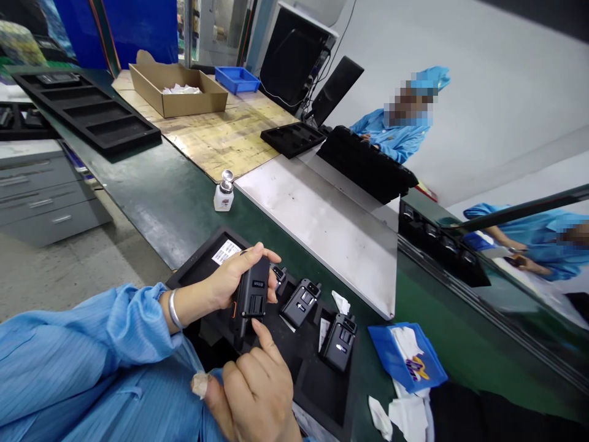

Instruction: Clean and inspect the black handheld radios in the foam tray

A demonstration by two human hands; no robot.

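My left hand [239,276] is wrapped round a black two-way radio [254,288], its back with the lettering towards me. Below it, my right hand [257,387] holds nothing; its index finger is stretched up to the radio's lower end, apparently touching it, with the other fingers curled. The thumb stands apart with a pale wrap on its tip. Under both hands lies a black foam tray [329,393]. One radio [300,302] and another radio [339,342] rest in it, and a third is partly hidden behind my left fingers. A white label sheet [226,252] lies at the tray's far corner.
A white pump bottle [223,195] stands beyond the tray. To the right is a blue bin [407,356] with white cloths. Farther back are a metal-topped board [322,227], a cardboard box [179,92] and an empty-slotted foam tray [92,113]. Two people in blue work across the bench.
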